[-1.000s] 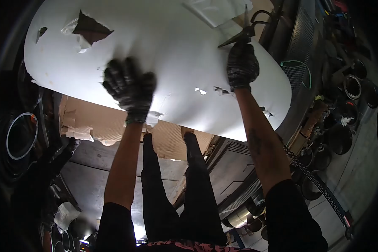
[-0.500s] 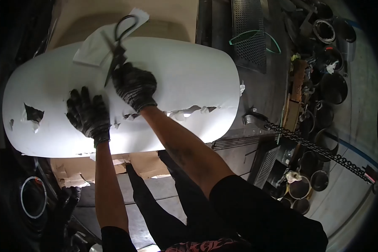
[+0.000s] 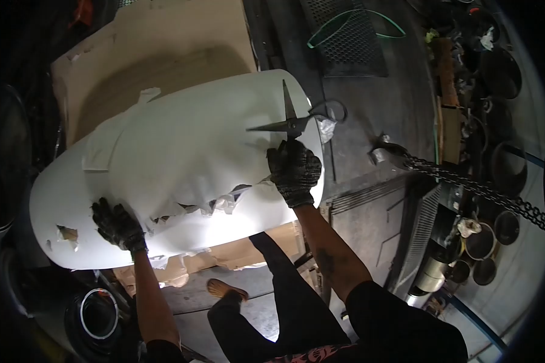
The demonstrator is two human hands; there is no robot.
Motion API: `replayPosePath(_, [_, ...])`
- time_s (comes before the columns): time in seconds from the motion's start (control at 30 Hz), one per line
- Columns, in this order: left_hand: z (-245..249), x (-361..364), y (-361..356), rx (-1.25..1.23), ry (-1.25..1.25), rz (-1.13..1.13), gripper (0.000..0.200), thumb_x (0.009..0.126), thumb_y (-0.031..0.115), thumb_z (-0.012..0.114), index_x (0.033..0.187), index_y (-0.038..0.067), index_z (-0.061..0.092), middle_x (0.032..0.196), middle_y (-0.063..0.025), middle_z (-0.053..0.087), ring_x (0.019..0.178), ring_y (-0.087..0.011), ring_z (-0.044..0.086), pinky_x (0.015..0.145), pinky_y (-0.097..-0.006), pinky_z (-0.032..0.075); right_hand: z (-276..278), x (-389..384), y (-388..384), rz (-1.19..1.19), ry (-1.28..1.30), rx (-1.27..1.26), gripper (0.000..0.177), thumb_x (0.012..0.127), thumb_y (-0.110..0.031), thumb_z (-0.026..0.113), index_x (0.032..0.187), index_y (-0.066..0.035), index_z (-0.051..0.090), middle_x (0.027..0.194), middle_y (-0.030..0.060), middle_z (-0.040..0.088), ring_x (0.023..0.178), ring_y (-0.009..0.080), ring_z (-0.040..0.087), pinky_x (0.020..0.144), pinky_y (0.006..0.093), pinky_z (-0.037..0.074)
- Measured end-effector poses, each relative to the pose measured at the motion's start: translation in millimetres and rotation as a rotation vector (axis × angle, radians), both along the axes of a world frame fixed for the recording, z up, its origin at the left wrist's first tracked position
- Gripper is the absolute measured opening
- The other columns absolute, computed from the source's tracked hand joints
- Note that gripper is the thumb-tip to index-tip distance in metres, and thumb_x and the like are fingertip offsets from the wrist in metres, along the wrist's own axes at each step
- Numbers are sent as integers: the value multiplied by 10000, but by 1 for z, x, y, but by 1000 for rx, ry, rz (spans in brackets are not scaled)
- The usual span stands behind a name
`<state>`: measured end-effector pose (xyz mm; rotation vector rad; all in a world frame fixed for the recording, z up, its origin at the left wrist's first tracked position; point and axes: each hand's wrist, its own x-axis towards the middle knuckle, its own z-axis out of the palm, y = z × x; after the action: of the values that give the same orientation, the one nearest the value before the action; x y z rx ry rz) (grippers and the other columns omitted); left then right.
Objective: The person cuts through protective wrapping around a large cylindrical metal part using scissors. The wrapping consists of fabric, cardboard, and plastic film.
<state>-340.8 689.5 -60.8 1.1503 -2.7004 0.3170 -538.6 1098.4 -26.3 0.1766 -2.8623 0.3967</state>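
Observation:
A large rounded white panel [image 3: 181, 145] lies in front of me, with a smooth covering that is torn in places. On its right part, my right hand [image 3: 295, 172] in a dark knit glove is closed on a pair of scissors [image 3: 292, 126], whose blades stand spread apart. One scissor handle loop sticks out past the panel's right edge. My left hand [image 3: 116, 225], gloved too, rests with fingers spread on the panel's lower left. A white patch [image 3: 97, 151] lies on the upper left of the surface. Ragged tears [image 3: 224, 202] run along the lower middle.
Brown cardboard [image 3: 157, 54] lies under and behind the panel. To the right are a perforated metal plate [image 3: 345, 42], a green strap [image 3: 345, 18] and a heavy chain [image 3: 472, 187]. Several round metal pieces [image 3: 508, 163] line the far right. My bare foot [image 3: 224, 289] shows below the panel.
My right hand has moved right across the panel with the scissors, whose blades are now spread wide. My left hand has shifted toward the panel's left end. The camera view has turned.

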Motion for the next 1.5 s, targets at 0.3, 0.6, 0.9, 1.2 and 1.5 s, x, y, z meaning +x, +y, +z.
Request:
replayPosePath(0.3, [-23, -61, 49, -119, 232, -238, 531, 906, 425, 683, 1319, 95, 632, 1422, -128, 572, 1371, -320, 475, 1119, -526, 343, -12, 6, 8, 95, 88, 3, 489, 758, -475, 811, 1003, -70, 689, 759, 104, 646, 683, 309, 622, 621, 441, 491])
replayPosePath(0.6, [26, -96, 99, 243, 213, -433, 551, 881, 508, 644, 1316, 170, 642, 1472, -120, 536, 1385, -343, 451, 1168, -565, 260, -3, 16, 1, 211, -8, 137, 380, 862, -406, 728, 995, -50, 712, 961, 138, 727, 877, 333, 691, 801, 424, 545])
replayPosePath(0.9, [45, -15, 196, 613, 440, -470, 626, 872, 494, 698, 1361, 113, 610, 1480, -167, 515, 1385, -382, 448, 1161, -496, 337, -4, 109, 1, 594, -88, 70, 322, 927, -320, 676, 1053, -26, 636, 1031, 176, 657, 996, 350, 648, 870, 421, 532])
replayPosePath(1.2, [67, 169, 271, 2204, 1202, 599, 323, 976, 185, 651, 1273, 56, 650, 1099, -40, 577, 981, -194, 658, 855, -348, 556, 84, 285, -15, 916, -917, -327, 416, 890, -177, 712, 1262, -5, 634, 1189, 135, 705, 1084, 263, 691, 957, 361, 538])
replayPosePath(1.5, [85, 189, 190, 1723, 790, 532, 211, 1017, 246, 562, 1110, 71, 636, 1038, -23, 619, 646, -149, 637, 560, -282, 537, 49, 123, 92, 193, -223, -135, 608, 891, -368, 748, 1334, 8, 571, 1277, 192, 628, 1135, 356, 624, 976, 427, 500])
